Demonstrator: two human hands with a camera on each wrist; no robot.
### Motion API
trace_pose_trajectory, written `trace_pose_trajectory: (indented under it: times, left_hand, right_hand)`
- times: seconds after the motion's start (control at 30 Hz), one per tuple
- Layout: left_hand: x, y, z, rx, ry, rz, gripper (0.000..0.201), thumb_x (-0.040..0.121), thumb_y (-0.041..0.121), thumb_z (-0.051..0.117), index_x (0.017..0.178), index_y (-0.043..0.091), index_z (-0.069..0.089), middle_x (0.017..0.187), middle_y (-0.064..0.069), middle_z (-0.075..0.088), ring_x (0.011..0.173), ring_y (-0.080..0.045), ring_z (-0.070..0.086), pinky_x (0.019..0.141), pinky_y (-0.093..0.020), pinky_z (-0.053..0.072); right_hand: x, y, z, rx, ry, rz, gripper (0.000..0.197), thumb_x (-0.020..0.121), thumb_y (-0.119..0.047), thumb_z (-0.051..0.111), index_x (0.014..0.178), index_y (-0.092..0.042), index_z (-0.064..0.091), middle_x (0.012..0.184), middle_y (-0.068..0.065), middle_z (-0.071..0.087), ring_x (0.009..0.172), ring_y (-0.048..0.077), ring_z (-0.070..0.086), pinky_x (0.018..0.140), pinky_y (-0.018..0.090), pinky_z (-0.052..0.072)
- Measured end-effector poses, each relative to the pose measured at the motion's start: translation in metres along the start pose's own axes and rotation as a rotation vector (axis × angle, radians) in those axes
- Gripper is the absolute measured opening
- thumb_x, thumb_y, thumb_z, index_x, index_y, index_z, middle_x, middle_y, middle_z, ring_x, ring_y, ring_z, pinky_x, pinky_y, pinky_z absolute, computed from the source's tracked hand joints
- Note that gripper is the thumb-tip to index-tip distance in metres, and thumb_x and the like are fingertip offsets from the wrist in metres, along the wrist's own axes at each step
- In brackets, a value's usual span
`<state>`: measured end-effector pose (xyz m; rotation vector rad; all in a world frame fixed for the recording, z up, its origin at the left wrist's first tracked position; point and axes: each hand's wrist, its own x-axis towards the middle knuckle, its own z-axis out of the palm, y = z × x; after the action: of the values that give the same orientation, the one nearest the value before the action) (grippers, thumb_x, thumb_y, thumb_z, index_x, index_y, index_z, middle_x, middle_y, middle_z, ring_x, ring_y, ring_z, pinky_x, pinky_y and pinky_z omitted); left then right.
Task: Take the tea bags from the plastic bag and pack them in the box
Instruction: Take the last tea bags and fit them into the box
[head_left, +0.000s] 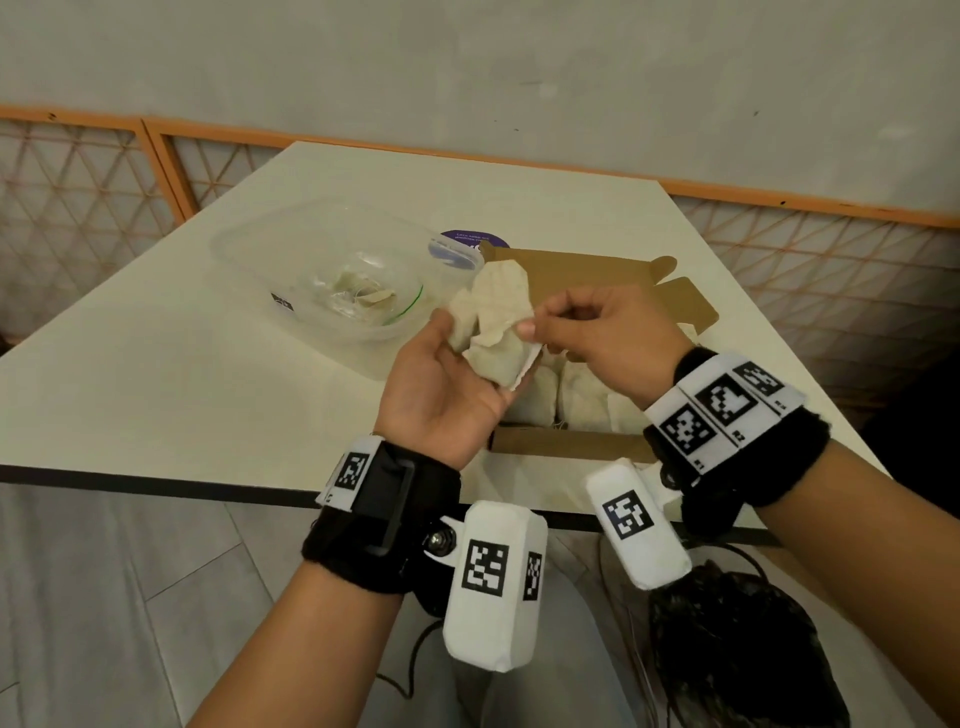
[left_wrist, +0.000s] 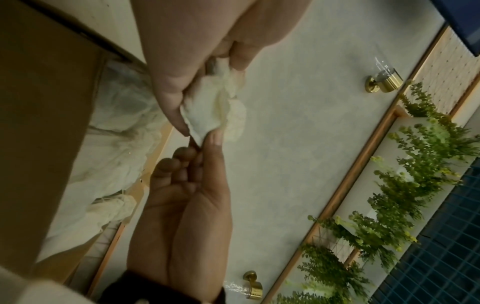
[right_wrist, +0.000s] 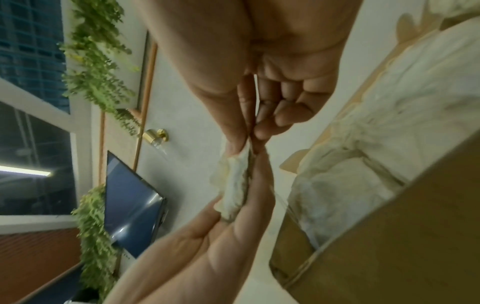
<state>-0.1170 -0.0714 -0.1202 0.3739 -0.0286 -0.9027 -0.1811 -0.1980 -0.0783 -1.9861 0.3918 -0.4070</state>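
Observation:
My left hand (head_left: 447, 374) lies palm up above the table and holds a bunch of pale tea bags (head_left: 493, 317) in its curled fingers. My right hand (head_left: 597, 332) pinches the edge of one tea bag (left_wrist: 205, 115) between thumb and forefinger, right beside the left. Under both hands lies the open brown cardboard box (head_left: 571, 447) with several tea bags (head_left: 576, 400) inside. The clear plastic bag (head_left: 332, 270) lies to the left behind the hands, with a few tea bags left in it. In the right wrist view the pinched tea bag (right_wrist: 235, 181) hangs between both hands.
The white table (head_left: 182, 374) has bare room at the left and front. A purple round thing (head_left: 472, 240) lies behind the box flaps. Orange-framed lattice panels (head_left: 93, 171) run along the wall behind. The table's near edge is just below my wrists.

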Motion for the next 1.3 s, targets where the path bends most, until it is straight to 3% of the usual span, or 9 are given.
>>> trace_pose_trajectory:
  times: [0.1, 0.17, 0.33, 0.43, 0.57, 0.73, 1.03, 1.17, 1.3]
  left_hand:
    - [0.001, -0.001, -0.003, 0.018, 0.027, 0.004, 0.036, 0.098, 0.035, 0.041, 0.114, 0.009, 0.061, 0.120, -0.011, 0.065, 0.115, -0.029, 0.060, 0.086, -0.047, 0.053]
    - [0.000, -0.004, -0.001, 0.093, 0.036, -0.020, 0.028, 0.094, 0.033, 0.051, 0.105, 0.010, 0.062, 0.110, -0.010, 0.067, 0.103, -0.027, 0.064, 0.079, -0.040, 0.056]
    - [0.004, -0.008, 0.004, 0.271, 0.077, 0.016, 0.011, 0.089, 0.016, 0.061, 0.098, 0.010, 0.063, 0.091, -0.007, 0.069, 0.078, -0.016, 0.067, 0.077, -0.025, 0.054]
    - [0.007, -0.006, 0.007, 0.266, 0.125, 0.052, 0.011, 0.090, 0.007, 0.058, 0.099, 0.010, 0.063, 0.088, -0.007, 0.069, 0.070, -0.014, 0.068, 0.066, -0.023, 0.058]
    - [0.011, -0.007, 0.012, 0.303, 0.135, 0.084, 0.014, 0.090, 0.004, 0.057, 0.101, 0.010, 0.064, 0.088, -0.006, 0.070, 0.081, -0.017, 0.069, 0.067, -0.026, 0.059]
    - [0.012, -0.010, 0.011, 0.278, 0.148, 0.127, 0.016, 0.091, 0.004, 0.055, 0.101, 0.010, 0.065, 0.094, -0.006, 0.068, 0.080, -0.015, 0.067, 0.071, -0.023, 0.058]
    - [0.015, -0.012, 0.009, 0.261, 0.172, 0.176, 0.010, 0.091, 0.006, 0.057, 0.092, 0.011, 0.064, 0.077, -0.002, 0.068, 0.072, -0.010, 0.066, 0.065, -0.019, 0.056]
    - [0.017, -0.007, 0.006, 0.099, 0.203, 0.166, 0.010, 0.092, 0.006, 0.054, 0.085, 0.006, 0.061, 0.069, -0.006, 0.068, 0.063, -0.013, 0.068, 0.067, -0.021, 0.058]
    - [0.020, -0.003, 0.002, 0.046, 0.208, 0.162, 0.009, 0.092, 0.008, 0.056, 0.086, 0.006, 0.062, 0.082, -0.008, 0.067, 0.068, -0.014, 0.068, 0.065, -0.022, 0.057]
  right_hand:
    - [0.001, 0.003, -0.008, 0.078, 0.031, 0.036, 0.009, 0.075, -0.012, 0.074, 0.076, -0.016, 0.067, 0.064, -0.003, 0.060, 0.050, 0.001, 0.051, 0.053, 0.013, 0.044]
    - [0.003, 0.003, -0.008, 0.107, 0.020, 0.047, 0.011, 0.076, -0.007, 0.073, 0.084, -0.012, 0.067, 0.064, -0.001, 0.062, 0.045, -0.001, 0.051, 0.050, 0.011, 0.044]
    - [0.005, 0.001, -0.009, -0.016, -0.004, -0.017, 0.010, 0.075, -0.012, 0.075, 0.082, -0.014, 0.068, 0.071, 0.003, 0.064, 0.056, 0.004, 0.055, 0.058, 0.011, 0.048]
    - [0.006, 0.000, -0.017, -0.071, 0.011, -0.027, 0.013, 0.074, -0.014, 0.075, 0.085, -0.016, 0.068, 0.077, 0.004, 0.067, 0.064, 0.005, 0.059, 0.062, 0.009, 0.048]
    - [0.007, 0.003, -0.029, -0.132, 0.052, -0.047, 0.016, 0.074, -0.017, 0.076, 0.088, -0.010, 0.071, 0.074, -0.001, 0.068, 0.055, -0.005, 0.056, 0.058, 0.008, 0.045]
    - [0.004, 0.007, -0.055, -0.055, 0.026, 0.024, 0.004, 0.078, -0.016, 0.072, 0.077, -0.015, 0.068, 0.077, 0.003, 0.068, 0.064, 0.006, 0.060, 0.065, 0.020, 0.050]
    - [-0.018, 0.033, -0.107, -0.061, -0.029, 0.184, 0.011, 0.082, 0.000, 0.063, 0.092, -0.005, 0.065, 0.077, 0.016, 0.058, 0.057, 0.008, 0.055, 0.054, 0.014, 0.052]
    - [-0.026, 0.044, -0.111, -0.081, -0.071, 0.230, 0.018, 0.082, 0.003, 0.062, 0.099, -0.001, 0.065, 0.073, 0.007, 0.065, 0.068, 0.019, 0.057, 0.060, 0.018, 0.054]
    - [-0.030, 0.043, -0.113, 0.018, -0.099, 0.222, 0.016, 0.081, -0.001, 0.064, 0.094, -0.010, 0.068, 0.080, 0.000, 0.071, 0.073, 0.009, 0.065, 0.062, 0.018, 0.056]
